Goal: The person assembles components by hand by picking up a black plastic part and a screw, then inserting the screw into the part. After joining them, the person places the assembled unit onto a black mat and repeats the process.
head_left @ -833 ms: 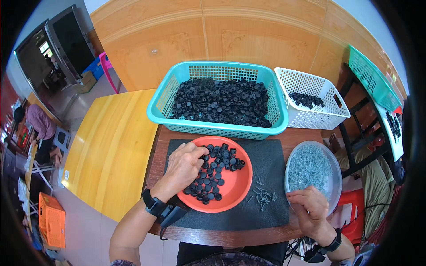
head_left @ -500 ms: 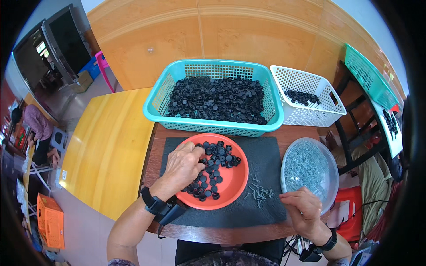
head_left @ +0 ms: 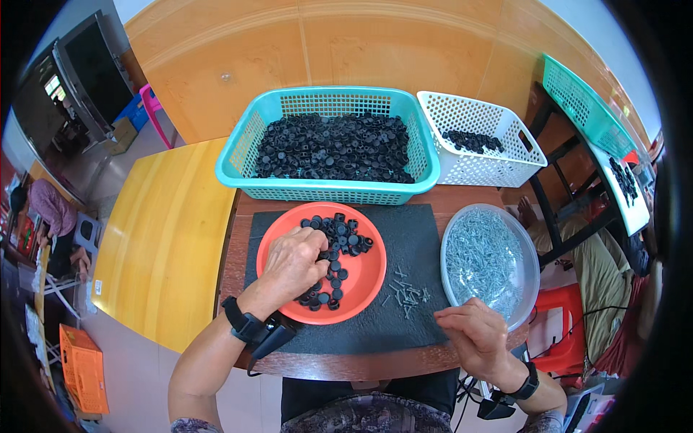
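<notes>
My left hand (head_left: 294,261) reaches into a red-orange plastic bowl (head_left: 366,280), its fingers curled down among small round black caps (head_left: 352,242). The fingertips are partly hidden, so whatever they grip does not show. Low at the right, my right hand (head_left: 476,335) hovers at the table's front edge with fingers bent and pressed together. Anything inside that pinch is too small or hidden to make out. Between bowl and right hand, a loose scatter of thin silvery screws (head_left: 406,294) lies on the dark mat (head_left: 346,338).
Behind the bowl stands a turquoise basket (head_left: 328,193) full of black caps. A white basket (head_left: 484,173) with fewer caps adjoins it. At right is a round clear tub (head_left: 533,278) of screws. A yellow tabletop (head_left: 159,245) flanks the left; another person (head_left: 54,209) sits beyond.
The whole view has shifted slightly. Within the bowl, my left hand sits a little farther right among the caps. My right hand keeps its bent pose near the table edge.
</notes>
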{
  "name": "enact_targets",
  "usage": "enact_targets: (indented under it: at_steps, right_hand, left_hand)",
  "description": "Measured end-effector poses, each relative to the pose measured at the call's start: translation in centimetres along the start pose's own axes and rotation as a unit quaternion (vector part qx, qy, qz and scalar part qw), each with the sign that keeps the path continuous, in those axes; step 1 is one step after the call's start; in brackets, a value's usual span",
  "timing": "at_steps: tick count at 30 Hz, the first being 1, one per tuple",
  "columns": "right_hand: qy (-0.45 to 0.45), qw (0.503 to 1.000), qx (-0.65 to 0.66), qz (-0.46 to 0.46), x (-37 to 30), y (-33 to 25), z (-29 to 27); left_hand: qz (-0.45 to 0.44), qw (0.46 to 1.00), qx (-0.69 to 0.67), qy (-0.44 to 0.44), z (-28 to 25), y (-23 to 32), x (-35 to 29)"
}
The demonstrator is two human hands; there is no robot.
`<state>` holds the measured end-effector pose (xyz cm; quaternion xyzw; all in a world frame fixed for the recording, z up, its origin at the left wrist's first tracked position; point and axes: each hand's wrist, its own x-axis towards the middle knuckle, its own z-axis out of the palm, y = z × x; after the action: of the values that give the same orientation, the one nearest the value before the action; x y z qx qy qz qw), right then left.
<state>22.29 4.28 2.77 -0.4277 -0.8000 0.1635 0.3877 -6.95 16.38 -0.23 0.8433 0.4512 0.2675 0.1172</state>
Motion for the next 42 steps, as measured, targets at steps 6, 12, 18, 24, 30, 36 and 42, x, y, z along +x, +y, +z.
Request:
enact_targets:
  at_steps: [6, 12, 18, 24, 30, 36, 42]
  right_hand:
    - [-0.002, 0.999, 0.032, 0.016, -0.4, 0.0, 1.1]
    - [0.01, 0.994, 0.104, 0.004, 0.4, -0.4, 3.3]
    - [0.019, 0.99, 0.142, -0.006, 0.7, -0.4, 5.1]
    - [0.009, 0.982, 0.155, 0.109, 1.0, -1.0, 4.8]
    - [0.049, 0.993, 0.084, 0.074, 0.7, 0.2, 4.8]
    - [0.047, 0.999, -0.021, 0.017, 0.6, 1.6, 5.6]
    - [-0.035, 0.983, -0.159, -0.091, 3.2, 1.3, 6.7]
  left_hand:
    - [-0.044, 0.996, -0.074, 0.009, -1.2, 0.3, -0.8]
    - [-0.089, 0.98, -0.175, 0.034, -1.8, 2.5, -2.0]
    - [-0.182, 0.952, -0.247, 0.004, -1.9, 3.5, -2.8]
    - [-0.208, 0.769, -0.604, -0.005, -1.7, 6.5, -4.9]
    - [-0.223, 0.714, -0.664, 0.006, -0.2, 8.5, -7.2]
    - [-0.228, 0.658, -0.717, 0.028, 1.5, 9.8, -8.6]
    - [-0.245, 0.663, -0.705, 0.061, 3.0, 10.7, -9.1]
